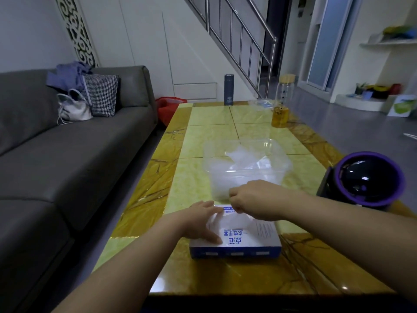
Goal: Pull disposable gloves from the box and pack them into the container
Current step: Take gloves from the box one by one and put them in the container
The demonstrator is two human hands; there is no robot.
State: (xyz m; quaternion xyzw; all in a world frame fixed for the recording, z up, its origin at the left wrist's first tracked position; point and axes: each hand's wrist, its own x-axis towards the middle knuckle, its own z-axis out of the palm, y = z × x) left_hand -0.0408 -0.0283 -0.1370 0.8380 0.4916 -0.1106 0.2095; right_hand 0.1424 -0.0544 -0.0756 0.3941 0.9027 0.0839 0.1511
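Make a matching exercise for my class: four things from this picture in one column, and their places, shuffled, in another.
1 glove box
2 clear container
3 grey flask
4 white handbag

a on the sofa
b far end of the table
c under the left hand
d mid-table, just beyond the box

Pairs: 1c, 2d, 3b, 4a

The box [248, 242] sits on the table [209, 116], near the front edge. The left hand [200, 219] rests on it, and the right hand [255, 199] pinches a glove [240, 220] above it. The container [282, 154] stands just behind, with gloves [239, 154] inside. The sofa [67, 150] is left of the table.
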